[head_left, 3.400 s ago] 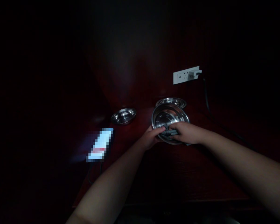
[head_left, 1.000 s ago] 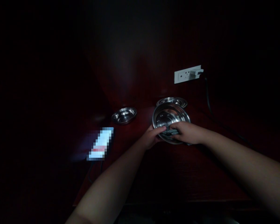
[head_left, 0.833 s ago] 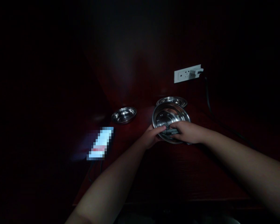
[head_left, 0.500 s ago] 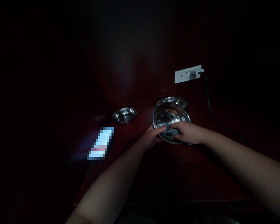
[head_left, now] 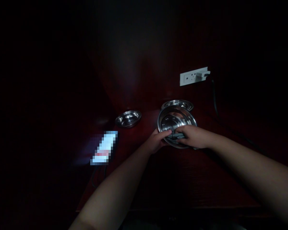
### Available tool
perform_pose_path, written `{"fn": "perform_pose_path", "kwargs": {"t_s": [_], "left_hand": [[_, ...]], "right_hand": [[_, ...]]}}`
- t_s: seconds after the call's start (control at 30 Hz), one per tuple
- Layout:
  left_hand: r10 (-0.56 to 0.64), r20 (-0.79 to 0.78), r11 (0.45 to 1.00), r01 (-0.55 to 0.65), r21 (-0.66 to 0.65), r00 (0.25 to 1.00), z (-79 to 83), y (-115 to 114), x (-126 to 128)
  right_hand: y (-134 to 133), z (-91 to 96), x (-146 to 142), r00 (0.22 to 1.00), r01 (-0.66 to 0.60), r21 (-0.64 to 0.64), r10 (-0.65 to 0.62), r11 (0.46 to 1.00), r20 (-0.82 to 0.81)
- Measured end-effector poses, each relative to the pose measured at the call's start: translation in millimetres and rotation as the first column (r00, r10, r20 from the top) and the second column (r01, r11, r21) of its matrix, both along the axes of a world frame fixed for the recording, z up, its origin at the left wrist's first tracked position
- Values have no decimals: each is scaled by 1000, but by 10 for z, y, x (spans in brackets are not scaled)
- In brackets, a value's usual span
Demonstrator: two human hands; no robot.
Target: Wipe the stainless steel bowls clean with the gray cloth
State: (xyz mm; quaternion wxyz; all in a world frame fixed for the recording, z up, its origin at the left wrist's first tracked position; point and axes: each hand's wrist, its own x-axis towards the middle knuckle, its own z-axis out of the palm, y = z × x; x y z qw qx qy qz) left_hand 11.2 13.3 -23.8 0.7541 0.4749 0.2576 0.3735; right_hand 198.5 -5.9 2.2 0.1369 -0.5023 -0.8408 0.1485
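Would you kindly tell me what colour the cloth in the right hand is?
The cloth looks greyish in this dim light; the head view shows it.

Slight sideways shift of view

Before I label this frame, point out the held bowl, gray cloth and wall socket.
Held bowl [head_left: 173, 121], head view: inner floor.
Gray cloth [head_left: 180, 135], head view: visible fold.
Wall socket [head_left: 192, 77], head view: faceplate's middle.

Gap between dish [head_left: 128, 120] and bowl [head_left: 180, 117]; plate [head_left: 177, 103] blocks behind.
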Motion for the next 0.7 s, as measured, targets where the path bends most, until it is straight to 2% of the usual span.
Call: {"fn": "perform_pose_path", "kwargs": {"t_s": [0.7], "left_hand": [[4, -10, 1000, -4, -2, 1000, -10, 1, -1]], "right_hand": [[1, 7, -1, 1000, -10, -23, 10, 1000, 3]]}}
